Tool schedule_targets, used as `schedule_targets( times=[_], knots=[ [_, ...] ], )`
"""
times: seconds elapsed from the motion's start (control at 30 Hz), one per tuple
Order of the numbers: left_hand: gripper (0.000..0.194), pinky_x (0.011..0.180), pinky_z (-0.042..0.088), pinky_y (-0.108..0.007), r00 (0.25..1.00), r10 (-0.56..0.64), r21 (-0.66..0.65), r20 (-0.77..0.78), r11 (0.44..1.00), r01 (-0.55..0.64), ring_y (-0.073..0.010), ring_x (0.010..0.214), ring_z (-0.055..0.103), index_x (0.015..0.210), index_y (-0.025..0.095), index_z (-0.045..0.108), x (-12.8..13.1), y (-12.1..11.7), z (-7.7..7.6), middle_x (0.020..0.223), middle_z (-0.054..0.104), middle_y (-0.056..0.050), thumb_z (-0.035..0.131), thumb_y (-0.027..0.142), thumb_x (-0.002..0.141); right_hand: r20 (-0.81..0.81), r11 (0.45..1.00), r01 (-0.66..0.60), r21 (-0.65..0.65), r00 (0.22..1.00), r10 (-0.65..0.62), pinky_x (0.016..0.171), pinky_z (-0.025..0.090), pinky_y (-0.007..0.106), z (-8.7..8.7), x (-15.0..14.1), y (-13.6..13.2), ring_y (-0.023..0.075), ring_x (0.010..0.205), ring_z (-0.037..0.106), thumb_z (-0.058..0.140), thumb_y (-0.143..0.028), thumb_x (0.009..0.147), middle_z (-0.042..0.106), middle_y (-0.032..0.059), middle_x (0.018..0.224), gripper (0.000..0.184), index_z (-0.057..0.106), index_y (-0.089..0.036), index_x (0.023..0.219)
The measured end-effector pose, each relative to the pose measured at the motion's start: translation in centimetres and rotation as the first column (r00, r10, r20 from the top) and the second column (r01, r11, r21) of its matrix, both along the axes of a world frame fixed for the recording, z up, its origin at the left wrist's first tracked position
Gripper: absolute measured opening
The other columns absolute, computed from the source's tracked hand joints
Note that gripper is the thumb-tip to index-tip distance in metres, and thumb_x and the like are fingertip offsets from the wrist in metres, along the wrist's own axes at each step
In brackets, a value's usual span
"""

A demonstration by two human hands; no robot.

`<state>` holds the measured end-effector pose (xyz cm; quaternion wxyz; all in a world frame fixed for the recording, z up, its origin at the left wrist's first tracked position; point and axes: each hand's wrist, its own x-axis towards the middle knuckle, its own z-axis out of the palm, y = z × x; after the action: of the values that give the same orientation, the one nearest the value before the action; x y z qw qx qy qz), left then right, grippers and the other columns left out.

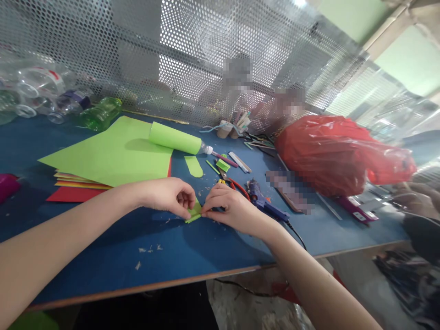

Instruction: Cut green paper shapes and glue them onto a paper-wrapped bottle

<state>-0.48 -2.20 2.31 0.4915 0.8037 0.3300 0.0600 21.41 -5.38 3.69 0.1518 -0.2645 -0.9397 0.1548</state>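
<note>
My left hand (168, 196) and my right hand (228, 207) meet over a small piece of green paper (194, 212) that lies on the blue table (165, 250). Both hands pinch it with curled fingers, the left on its left edge, the right on its right edge. Behind them lie a large green sheet (113, 153) on a stack of coloured paper, a bottle wrapped in green paper (175, 138), and a rounded green cut-out (194, 166).
A blue glue gun (264, 201) and red-handled scissors (235, 184) lie right of my right hand. A red plastic bag (330, 153) fills the right. Plastic bottles (55, 98) stand at the far left along a perforated metal screen (206, 46). Paper scraps dot the near table.
</note>
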Motion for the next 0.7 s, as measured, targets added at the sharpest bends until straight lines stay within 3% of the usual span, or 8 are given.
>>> schedule_targets(
  times=[0.33,0.53,0.7],
  knots=[
    [0.02,0.06,0.042,-0.023,0.999,-0.01,0.082,-0.038,0.997,0.013,-0.0135,0.065,0.053,0.081,0.019,0.061,0.37,-0.47,0.2,0.069,0.056,0.002,0.068,0.028,0.065,0.012,1.0,0.011,-0.006,1.0,-0.011,0.081,0.044,0.033,-0.07,-0.09,0.04,0.0173,0.08,0.059,0.065,-0.017,0.084,0.068,0.0037,0.08,0.006,0.07,-0.019,0.081],
    [0.011,0.06,0.042,-0.021,0.997,-0.057,0.12,-0.056,0.991,0.063,-0.0123,0.065,0.052,0.078,0.02,0.064,0.41,-0.83,0.72,0.074,0.059,0.001,0.062,0.025,0.069,0.033,0.996,0.081,-0.025,0.996,-0.08,0.079,0.043,0.031,0.01,-0.01,-0.2,0.0173,0.082,0.058,0.065,-0.017,0.084,0.067,0.002,0.081,0.005,0.067,-0.02,0.087],
    [0.011,0.059,0.041,-0.022,0.997,-0.053,0.128,-0.063,0.99,0.061,-0.013,0.065,0.053,0.078,0.019,0.065,0.37,-0.83,0.85,0.074,0.06,0.0,0.06,0.024,0.069,0.036,0.998,0.03,-0.046,0.999,-0.028,0.086,0.042,0.032,0.14,0.4,-0.15,0.0171,0.088,0.059,0.061,-0.013,0.086,0.067,0.0032,0.089,0.009,0.067,-0.02,0.087]
  ],
)
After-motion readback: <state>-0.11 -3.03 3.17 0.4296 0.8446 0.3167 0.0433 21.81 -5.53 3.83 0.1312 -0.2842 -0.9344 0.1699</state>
